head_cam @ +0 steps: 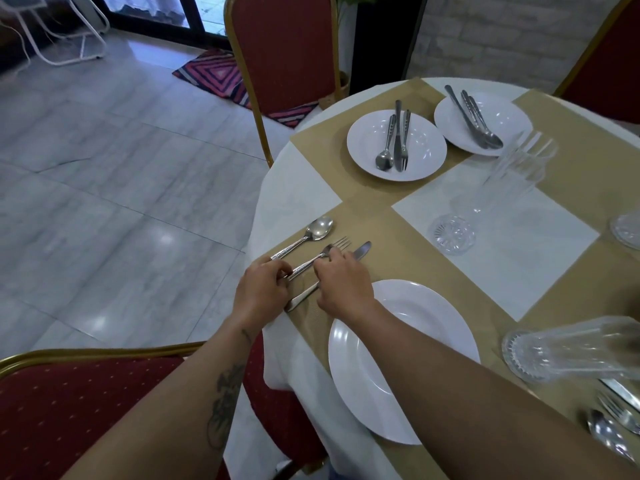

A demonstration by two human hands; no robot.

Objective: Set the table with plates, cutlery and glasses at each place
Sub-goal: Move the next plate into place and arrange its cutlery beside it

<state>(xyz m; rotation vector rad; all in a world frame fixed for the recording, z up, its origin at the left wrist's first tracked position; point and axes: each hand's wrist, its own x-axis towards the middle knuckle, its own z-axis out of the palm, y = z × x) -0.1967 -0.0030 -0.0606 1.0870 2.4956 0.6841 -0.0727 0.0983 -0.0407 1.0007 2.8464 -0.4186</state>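
A spoon (pixel 313 232), a fork (pixel 334 247) and a knife (pixel 362 250) lie side by side on the tan runner, left of a bare white plate (pixel 415 344). My left hand (pixel 261 289) pinches the handle ends of the spoon and fork. My right hand (pixel 344 284) rests over the fork and knife, fingers on the fork's neck. Two far plates (pixel 363 147) (pixel 512 116) each carry a spoon, knife and fork. An upturned clear glass (pixel 491 202) stands mid-table; another glass (pixel 568 351) lies at the right.
Red chairs with gold frames stand at the far side (pixel 284 50), far right (pixel 609 64) and near left (pixel 79 403). More cutlery (pixel 616 414) lies at the bottom right. A glass base (pixel 627 230) shows at the right edge. The table edge runs just left of my hands.
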